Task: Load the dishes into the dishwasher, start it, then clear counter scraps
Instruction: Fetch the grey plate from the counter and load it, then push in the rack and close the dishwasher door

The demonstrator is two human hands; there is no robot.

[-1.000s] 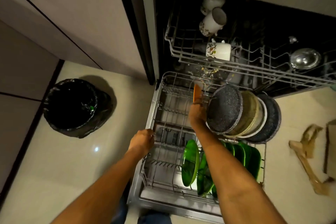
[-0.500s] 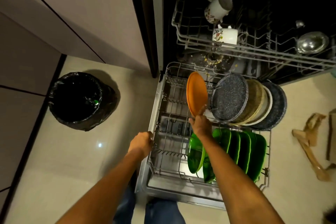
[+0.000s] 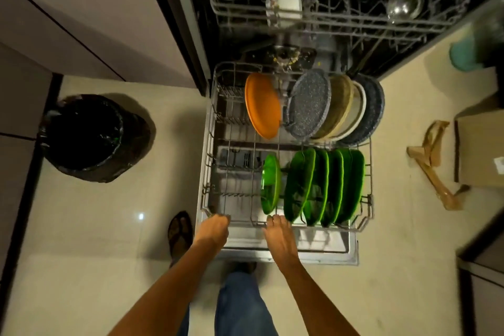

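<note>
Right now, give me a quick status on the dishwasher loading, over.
Left hand and right hand both on the lower rack front rim. Orange plate racked upright beside the speckled pan. Nothing blocking the rack's path in.

A: Lower rack (image 3: pixel 212 128): grey coated wire, matt. Green plates (image 3: pixel 324 185): glossy, translucent, look like glass.

B: Orange plate (image 3: pixel 263 105): smooth, satin. Speckled plate (image 3: pixel 309 102): granite-like, matt. Floor tiles (image 3: pixel 141 215): polished, reflective. Bin liner (image 3: pixel 90 133): shiny black plastic.
</note>
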